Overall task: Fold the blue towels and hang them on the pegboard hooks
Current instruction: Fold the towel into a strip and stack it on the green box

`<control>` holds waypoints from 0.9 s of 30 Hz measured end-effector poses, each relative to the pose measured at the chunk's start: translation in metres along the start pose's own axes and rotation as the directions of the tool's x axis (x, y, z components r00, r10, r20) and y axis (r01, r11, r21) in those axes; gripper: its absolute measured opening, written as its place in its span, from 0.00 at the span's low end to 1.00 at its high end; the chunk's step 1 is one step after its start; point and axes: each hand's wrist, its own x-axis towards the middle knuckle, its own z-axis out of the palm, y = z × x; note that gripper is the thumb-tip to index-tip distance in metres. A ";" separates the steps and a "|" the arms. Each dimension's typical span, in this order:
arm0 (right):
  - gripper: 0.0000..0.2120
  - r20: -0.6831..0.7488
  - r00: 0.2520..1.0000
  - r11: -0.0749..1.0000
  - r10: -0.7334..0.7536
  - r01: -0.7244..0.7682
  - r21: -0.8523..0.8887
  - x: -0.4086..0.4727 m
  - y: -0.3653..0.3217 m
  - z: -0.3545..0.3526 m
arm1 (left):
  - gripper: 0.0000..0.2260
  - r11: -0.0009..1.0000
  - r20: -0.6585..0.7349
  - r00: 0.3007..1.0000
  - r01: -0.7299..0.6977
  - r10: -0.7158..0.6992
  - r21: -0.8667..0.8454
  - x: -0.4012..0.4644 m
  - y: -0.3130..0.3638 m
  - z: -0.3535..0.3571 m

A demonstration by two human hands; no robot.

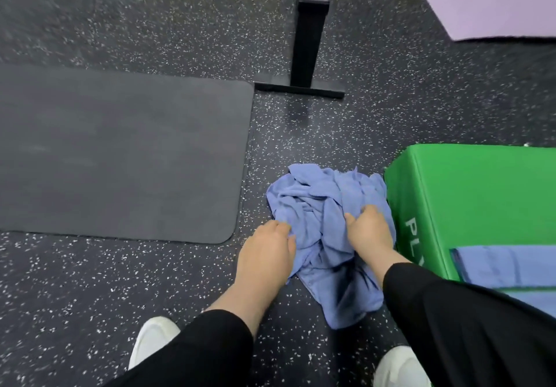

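— What was seen closest to the lens?

— Black sleeves [469,326] were seen at the bottom edge, with two white shoes [153,338] planted on the speckled rubber floor [180,25] beneath them.

— And the hands?

— Both were reached down onto a crumpled blue towel [316,203] lying in a heap on the floor. The left hand [267,251] was laid on the towel's left edge, its fingers curled into the cloth. The right hand [368,230] was closed on a bunch of fabric near the heap's right side. The two were kept apart, with a ridge of gathered cloth between them.

— Where was the towel placed in relation to the rest?

— It was found just beside a green padded box [469,194], touching or nearly touching the box's left face; which of the two could not be told. White letters were printed on that box, only partly visible. A folded blue towel [505,266] was rested on top of the box, near its front corner, cut off by the frame's right edge.

— What else was noted?

— A dark grey exercise mat [120,152] was spread flat on the floor to the left, well apart from the heap. A black metal post [307,46] on a flat foot was stood farther back, and a lilac mat [493,4] was laid at the upper right corner.
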 end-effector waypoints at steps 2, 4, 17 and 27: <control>0.17 0.063 0.998 1.000 0.029 -0.029 0.001 0.009 0.006 0.002 | 0.12 1.000 -0.016 1.000 -0.006 0.006 -0.021 0.003 0.007 -0.001; 0.08 0.053 0.998 0.999 0.035 -0.036 0.008 0.012 0.005 -0.002 | 0.13 0.999 -0.012 1.000 -0.012 0.011 -0.049 0.003 0.013 -0.001; 0.13 -0.173 0.922 0.882 -0.347 0.384 0.273 -0.052 -0.089 -0.181 | 0.15 0.979 -0.184 0.981 -0.094 0.060 -0.181 -0.029 0.073 -0.107; 0.12 -0.178 0.731 0.614 -0.658 0.658 0.436 -0.224 -0.113 -0.306 | 0.28 0.861 -0.341 0.869 -0.448 0.358 -0.239 -0.114 0.131 -0.247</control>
